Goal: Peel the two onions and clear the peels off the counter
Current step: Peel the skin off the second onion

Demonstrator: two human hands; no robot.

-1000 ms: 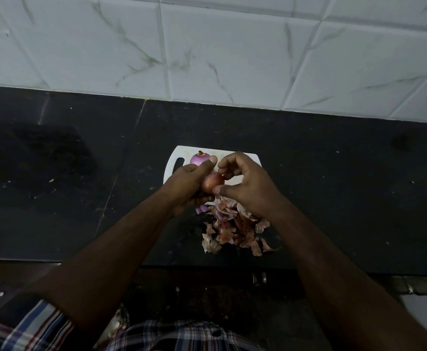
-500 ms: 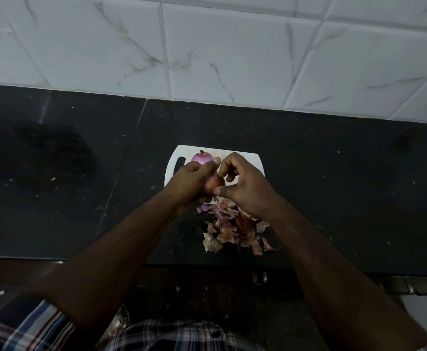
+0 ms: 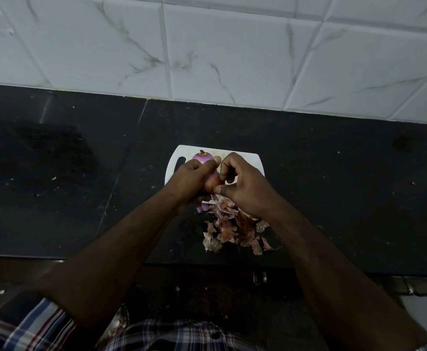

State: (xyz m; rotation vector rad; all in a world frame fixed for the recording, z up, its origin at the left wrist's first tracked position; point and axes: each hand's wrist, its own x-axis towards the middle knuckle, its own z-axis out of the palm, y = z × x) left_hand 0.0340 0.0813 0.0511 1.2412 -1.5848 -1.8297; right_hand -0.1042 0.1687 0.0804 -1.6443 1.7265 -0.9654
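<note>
A dark stone bench runs below a wall of white marbled tiles, seen from above w/ a plaid shirt at the bottom edge. From the left, a bare forearm reaches in to the left hand, curled closed around an onion whose brownish skin is partly on; only a small patch of it shows between the 2 hands. Just behind that hand, a 2nd onion, purple and already peeled, sits on a white cutting board w/ a handle slot at its left end. The held onion is up over the board's near edge, not touching it. To the right, the right hand meets the left: thumb and bent forefinger pinch at the held onion's skin, other fingers tucked in. Below the hands, a loose heap of peels, pink, tan and white, lies on the bench near its front edge, spilling from the board's near side. A few pale specks dot the bench to the left and right.
</note>
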